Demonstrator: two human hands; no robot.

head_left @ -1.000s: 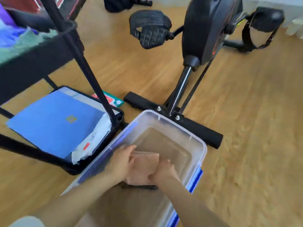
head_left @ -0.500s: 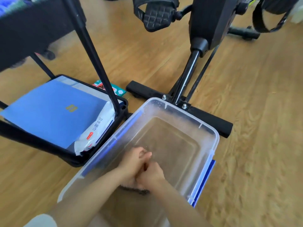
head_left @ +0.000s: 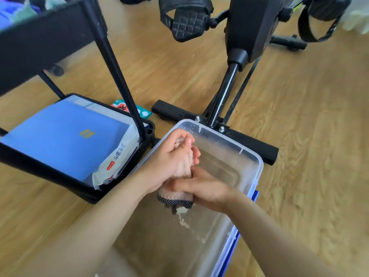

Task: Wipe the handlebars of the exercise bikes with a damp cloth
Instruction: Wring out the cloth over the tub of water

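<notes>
A pink cloth (head_left: 182,166) with a dark dotted trim is rolled up and squeezed between both hands above a clear plastic tub (head_left: 250,156) of water. My left hand (head_left: 169,156) grips its upper part, and my right hand (head_left: 205,188) grips its lower part. Water drips from the cloth's bottom end into the tub. A black exercise bike (head_left: 249,27) stands just beyond the tub, showing only its body, post, pedals and floor bar. Its handlebars are out of view.
A black wheeled cart (head_left: 111,56) stands at the left; its bottom shelf holds a blue box (head_left: 63,134) and a white tissue pack (head_left: 117,156). The bike's floor bar (head_left: 253,144) lies against the tub's far side. Wooden floor spreads to the right.
The cloth was pressed down in the water; both hands have since lifted it out of the tub and are wringing it, with water running off.
</notes>
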